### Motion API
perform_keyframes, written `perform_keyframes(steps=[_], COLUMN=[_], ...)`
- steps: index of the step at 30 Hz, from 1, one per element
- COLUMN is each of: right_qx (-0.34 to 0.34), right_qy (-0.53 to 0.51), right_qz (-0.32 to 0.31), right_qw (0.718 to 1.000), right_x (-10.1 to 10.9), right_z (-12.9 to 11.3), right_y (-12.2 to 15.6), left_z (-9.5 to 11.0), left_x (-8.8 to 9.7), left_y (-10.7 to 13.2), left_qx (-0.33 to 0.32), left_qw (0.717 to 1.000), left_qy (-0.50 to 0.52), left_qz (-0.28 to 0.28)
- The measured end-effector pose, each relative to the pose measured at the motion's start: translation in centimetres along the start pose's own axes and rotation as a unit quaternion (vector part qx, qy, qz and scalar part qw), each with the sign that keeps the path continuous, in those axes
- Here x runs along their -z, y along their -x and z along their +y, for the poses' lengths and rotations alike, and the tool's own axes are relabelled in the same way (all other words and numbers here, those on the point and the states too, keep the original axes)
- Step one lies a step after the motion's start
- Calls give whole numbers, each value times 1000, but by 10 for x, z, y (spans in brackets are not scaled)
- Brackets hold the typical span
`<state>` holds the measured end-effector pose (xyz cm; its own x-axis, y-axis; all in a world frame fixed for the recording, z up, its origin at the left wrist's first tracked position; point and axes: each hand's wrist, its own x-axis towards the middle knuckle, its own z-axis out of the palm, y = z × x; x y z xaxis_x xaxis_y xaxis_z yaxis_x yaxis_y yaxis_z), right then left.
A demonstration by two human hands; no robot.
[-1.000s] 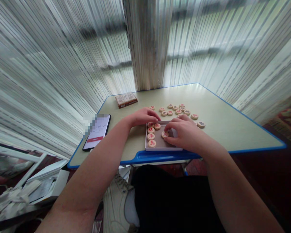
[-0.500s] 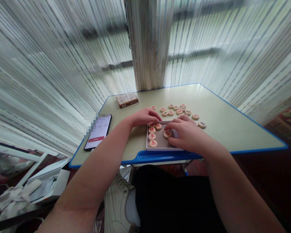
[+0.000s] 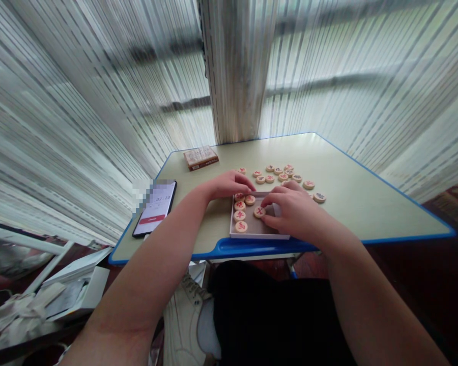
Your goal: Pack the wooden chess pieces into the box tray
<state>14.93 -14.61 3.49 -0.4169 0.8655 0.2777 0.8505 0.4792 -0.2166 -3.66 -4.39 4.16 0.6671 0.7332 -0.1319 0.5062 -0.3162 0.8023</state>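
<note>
A shallow white-rimmed box (image 3: 260,236) lies near the front edge of the table. Along its left side is a column of round Chinese chess pieces with red characters, among them a lower-left piece (image 3: 241,226), and another piece (image 3: 250,200) sits beside the top of the column. My right hand (image 3: 286,203) reaches into the box, thumb and fingers closed on a red-marked Chinese chess piece (image 3: 259,212). At the box's far left corner, my left hand (image 3: 234,184) rests with its fingers bent but apart, touching the rim and partly covering the top piece.
Behind the box, several chess pieces (image 3: 283,176) with red or dark characters are scattered on the table (image 3: 351,203). A small brown box (image 3: 200,157) is at the back left. A phone (image 3: 154,208) showing a timer lies left of my forearm.
My right hand has shifted the held piece slightly left, towards the column in the box. My left hand stays at the far left corner.
</note>
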Motion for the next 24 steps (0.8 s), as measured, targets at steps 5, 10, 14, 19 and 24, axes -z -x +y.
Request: perform_keyframes(steps=[5, 10, 14, 19, 24], right_qx=[-5, 2, 2, -29, -14], right_qy=[0, 7, 5, 15, 6], right_qz=[34, 0, -1, 45, 85], right_qw=[999, 1000, 1000, 998, 996], right_x=[2, -1, -5, -4, -6], right_z=[-4, -13, -14, -8, -8], right_y=[-2, -2, -2, -5, -9], left_z=[1, 1, -1, -2, 0], left_x=[-1, -1, -1, -1, -2], left_y=[0, 0, 0, -1, 0], left_qx=[-1, 1, -4, -8, 1], left_qw=[1000, 1000, 1000, 1000, 999], left_qy=[9, 10, 14, 17, 32], left_qz=[4, 5, 3, 5, 0])
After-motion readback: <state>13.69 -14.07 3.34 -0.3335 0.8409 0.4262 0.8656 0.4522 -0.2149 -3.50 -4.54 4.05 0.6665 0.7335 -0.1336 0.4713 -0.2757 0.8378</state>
